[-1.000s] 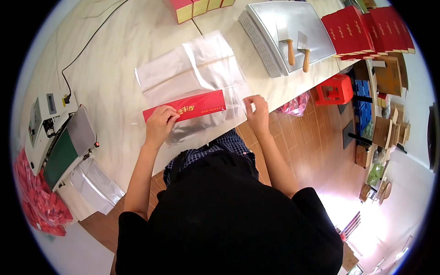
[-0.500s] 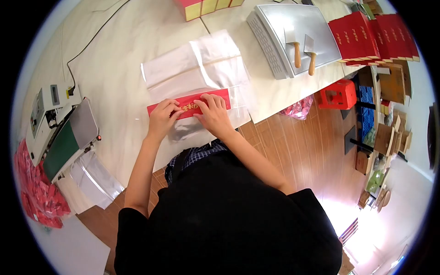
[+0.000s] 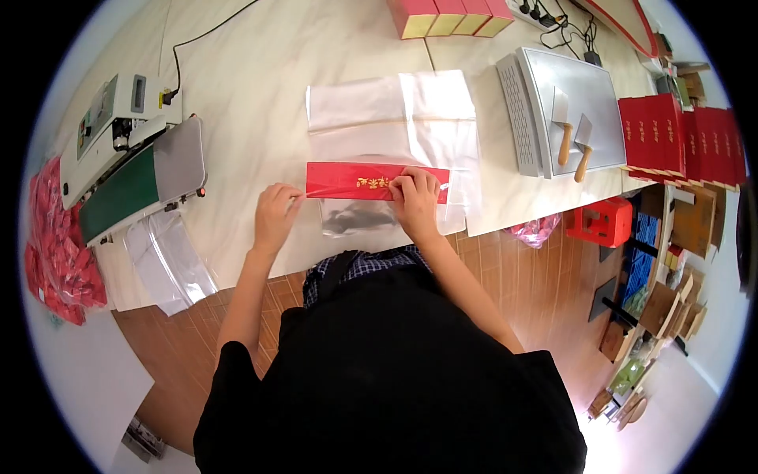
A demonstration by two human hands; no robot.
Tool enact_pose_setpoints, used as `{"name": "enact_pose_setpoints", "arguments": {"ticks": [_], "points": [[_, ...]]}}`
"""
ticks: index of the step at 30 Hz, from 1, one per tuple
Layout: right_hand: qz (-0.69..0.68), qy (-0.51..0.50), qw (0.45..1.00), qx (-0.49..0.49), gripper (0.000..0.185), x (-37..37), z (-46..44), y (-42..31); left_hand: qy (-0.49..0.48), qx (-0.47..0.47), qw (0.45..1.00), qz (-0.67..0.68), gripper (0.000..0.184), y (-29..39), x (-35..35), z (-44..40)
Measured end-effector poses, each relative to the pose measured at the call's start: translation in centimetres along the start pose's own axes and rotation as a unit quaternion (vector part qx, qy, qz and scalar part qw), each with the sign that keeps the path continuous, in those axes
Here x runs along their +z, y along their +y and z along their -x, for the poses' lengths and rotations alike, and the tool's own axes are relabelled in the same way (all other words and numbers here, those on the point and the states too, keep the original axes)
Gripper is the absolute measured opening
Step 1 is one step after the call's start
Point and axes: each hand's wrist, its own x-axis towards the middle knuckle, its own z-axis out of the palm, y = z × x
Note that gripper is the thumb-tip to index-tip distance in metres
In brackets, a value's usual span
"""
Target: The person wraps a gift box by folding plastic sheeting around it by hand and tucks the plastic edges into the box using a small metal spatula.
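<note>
A long, flat red box (image 3: 339, 180) with gold lettering lies across clear plastic sleeves (image 3: 387, 118) on the table. My right hand (image 3: 414, 204) is bent over the right part of the box, fingers curled and pressed on its face. Just beyond the box's left end is my left hand (image 3: 276, 215), thumb and fingertips pinched together. Whatever sits between those fingertips is too fine to make out. Shiny clear film shows around the box's right end, and a crumpled clear piece (image 3: 359, 217) lies below it.
A belt sealing machine (image 3: 130, 170) stands at left, near red packaging (image 3: 59, 245) and clear bags (image 3: 170, 257). Two wooden-handled scrapers (image 3: 564, 142) lie on a silver appliance (image 3: 537, 87) at right. Red boxes (image 3: 651, 134) and a red stool (image 3: 598, 221) are farther right.
My left hand has come off the box and moved left past its end. My right hand stays on the box. The whole view has shifted and turned.
</note>
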Motion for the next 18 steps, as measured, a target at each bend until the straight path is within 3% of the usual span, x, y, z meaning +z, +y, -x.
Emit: {"name": "enact_pose_setpoints", "arguments": {"ticks": [4, 7, 12, 18], "points": [[0.009, -0.01, 1.0, -0.003, 0.016, -0.2, -0.2, 0.0, 0.004, -0.041, 0.999, -0.03, 0.01, -1.4, -1.5, -0.9], [0.012, -0.016, 1.0, 0.001, 0.015, -0.4, -0.4, -0.3, 0.033, 0.008, 0.998, -0.059, 0.013, -0.2, -1.3, -2.6], [0.01, -0.023, 1.0, 0.007, 0.014, -0.7, -0.7, -0.6, -0.042, 0.141, 0.988, -0.039, 0.016, 2.0, 0.4, -3.4], [0.004, -0.022, 1.0, 0.008, 0.014, -0.8, -0.6, -0.8, 0.004, 0.099, 0.995, -0.034, 0.015, 1.9, 1.2, -2.8]]}}
